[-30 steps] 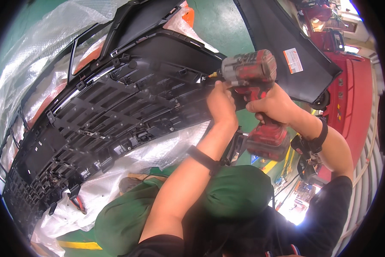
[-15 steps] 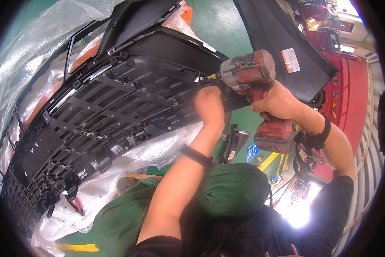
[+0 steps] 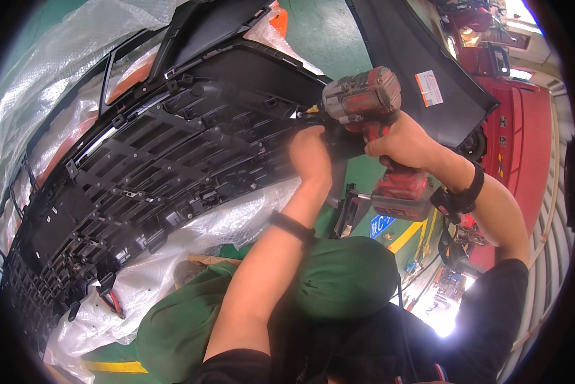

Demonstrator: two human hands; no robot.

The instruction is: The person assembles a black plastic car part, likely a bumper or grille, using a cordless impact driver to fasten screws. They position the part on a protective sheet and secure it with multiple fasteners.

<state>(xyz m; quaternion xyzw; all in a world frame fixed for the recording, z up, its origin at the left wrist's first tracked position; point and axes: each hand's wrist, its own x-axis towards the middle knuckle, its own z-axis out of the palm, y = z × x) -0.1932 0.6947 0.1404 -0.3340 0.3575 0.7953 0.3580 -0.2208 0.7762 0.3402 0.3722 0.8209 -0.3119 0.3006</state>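
My right hand (image 3: 404, 142) is wrapped around the handle of a worn red and grey cordless power driver (image 3: 361, 96). Its brass-coloured bit (image 3: 312, 109) points left, with the tip at a small light spot on the back of a large black plastic car grille or bumper part (image 3: 191, 144). Just below that tip, my left hand (image 3: 309, 150) rests against the same part; its fingers are hidden, so I cannot tell what they hold. A red battery (image 3: 402, 195) forms the driver's base.
Bubble wrap (image 3: 236, 221) lies under the black part, and more plastic film (image 3: 63, 77) covers the far left. A dark panel with a white label (image 3: 429, 88) stands at the far right. My green-clad knees (image 3: 348, 278) are close below. A red vehicle (image 3: 521, 144) stands right.
The driver and my right hand have shifted slightly left and up. My left hand has stayed nearly in place against the black part.
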